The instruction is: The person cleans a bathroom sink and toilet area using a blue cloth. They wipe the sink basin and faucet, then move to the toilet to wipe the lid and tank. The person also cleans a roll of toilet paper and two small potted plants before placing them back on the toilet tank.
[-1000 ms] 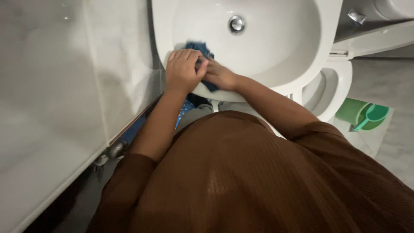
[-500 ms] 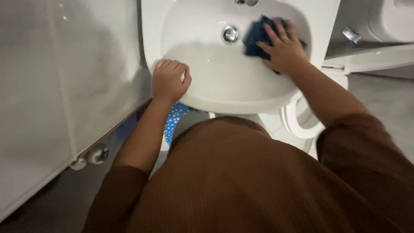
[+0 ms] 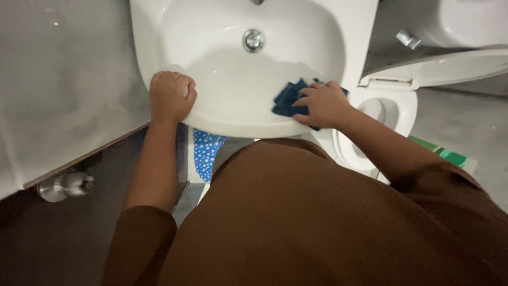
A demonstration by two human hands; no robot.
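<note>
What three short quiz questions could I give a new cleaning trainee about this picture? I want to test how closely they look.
1. True or false: the right hand presses a dark blue cloth against the inside of the white sink.
2. Where does the left hand rest?
A. on the drain
B. on the sink's front rim
C. on the toilet
3. Fill in: the toilet lid is ____.

Key
1. True.
2. B: it is closed in a fist on the rim, at the sink's left front.
3. Raised: the bowl is open.
</note>
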